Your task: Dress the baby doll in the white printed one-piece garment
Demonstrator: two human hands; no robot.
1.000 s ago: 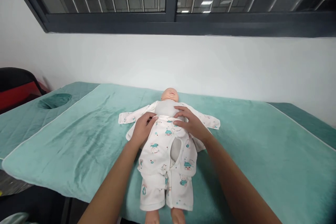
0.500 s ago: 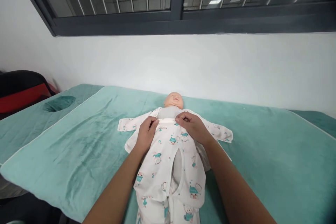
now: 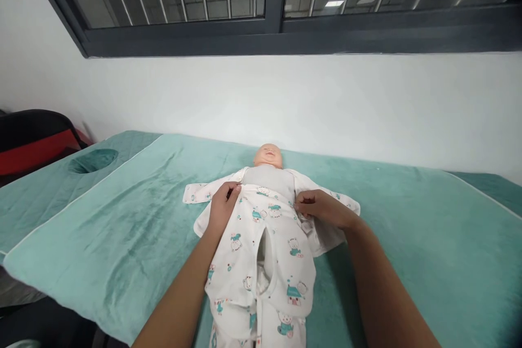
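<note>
A baby doll (image 3: 268,156) lies on its back, head toward the wall, its arms spread in the sleeves of an open white printed jacket (image 3: 326,236). White printed baby pants (image 3: 281,261) with a split crotch cover its legs and reach up over its belly. At the waistband's left corner, my left hand (image 3: 224,204) is closed, thumb and fingers pinching the cloth. My right hand (image 3: 322,207) pinches the waistband at the doll's other side, above the spread jacket flap. The doll's bare chest shows pale grey between the jacket edges.
A green plush cover (image 3: 408,239) lies over the bed, with a round hole (image 3: 93,161) at its left end. Behind it stands a white wall (image 3: 310,103) under a dark-framed window (image 3: 273,38). A black and red chair-like object (image 3: 36,147) is at the left.
My right hand has moved right and slightly down, from the front of the waistband to its side. The waistband is now stretched wider across the belly. My left hand has shifted slightly left.
</note>
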